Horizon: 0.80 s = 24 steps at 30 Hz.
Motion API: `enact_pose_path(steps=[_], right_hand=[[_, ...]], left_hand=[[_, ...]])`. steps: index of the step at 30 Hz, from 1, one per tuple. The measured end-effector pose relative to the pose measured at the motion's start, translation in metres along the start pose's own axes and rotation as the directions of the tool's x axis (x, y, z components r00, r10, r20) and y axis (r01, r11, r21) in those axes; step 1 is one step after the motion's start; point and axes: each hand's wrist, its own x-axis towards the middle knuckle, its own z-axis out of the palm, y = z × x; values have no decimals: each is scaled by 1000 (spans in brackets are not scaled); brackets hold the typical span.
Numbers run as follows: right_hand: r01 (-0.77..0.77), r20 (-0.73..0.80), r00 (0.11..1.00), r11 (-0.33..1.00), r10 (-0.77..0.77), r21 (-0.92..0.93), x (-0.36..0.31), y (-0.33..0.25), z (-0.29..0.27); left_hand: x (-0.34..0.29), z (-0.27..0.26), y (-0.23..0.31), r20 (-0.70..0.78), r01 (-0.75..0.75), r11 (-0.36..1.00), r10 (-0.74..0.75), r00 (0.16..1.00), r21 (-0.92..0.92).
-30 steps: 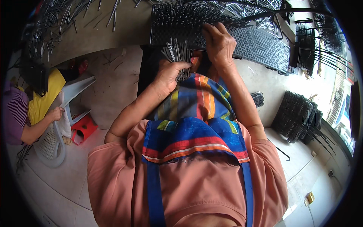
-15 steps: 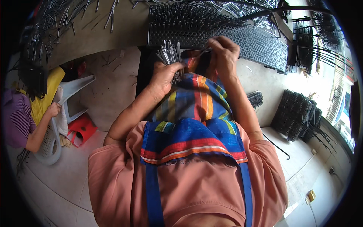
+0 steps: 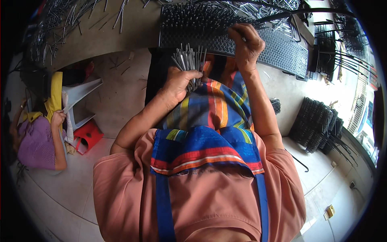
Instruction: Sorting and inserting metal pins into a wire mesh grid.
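My left hand (image 3: pixel 176 84) is wrapped round a bundle of thin grey metal rods (image 3: pixel 188 59), held roughly upright above my lap with their ends fanned out. Its thumb presses across the front of the bundle. Over a black tray (image 3: pixel 284 52) full of small round holes, my right hand (image 3: pixel 249 45) is raised with its fingers pinched together. What those fingers hold, if anything, is hidden. Many rods (image 3: pixel 195 19) stand upright in the tray's far left portion, close to the right fingertips. Bare holes show at the tray's right end.
Loose rods (image 3: pixel 70 20) lie scattered on the table (image 3: pixel 133 32). Stacked black racks (image 3: pixel 314 125) stand on the floor at right. On the left, another person's hand (image 3: pixel 58 117) is near a pale plastic chair (image 3: pixel 82 94) and a red container (image 3: pixel 88 137).
My right hand has moved up and slightly right, from beside the bundle to over the tray. My left hand keeps its hold. The other person at left has shifted inward.
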Motion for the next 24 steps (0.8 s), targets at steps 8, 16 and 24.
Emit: enact_pose_path(steps=[8, 16, 24], right_hand=[[26, 21, 999, 994, -24, -108, -4, 11, 11], [216, 162, 975, 831, -153, -513, -8, -11, 4], [-803, 529, 544, 588, 651, 101, -52, -19, 15]], left_hand=[[10, -4, -5, -3, -45, 999, 45, 999, 4], [13, -7, -3, -26, 11, 998, -12, 1000, -64], [-6, -1, 7, 90, 10, 1000, -8, 996, -25]])
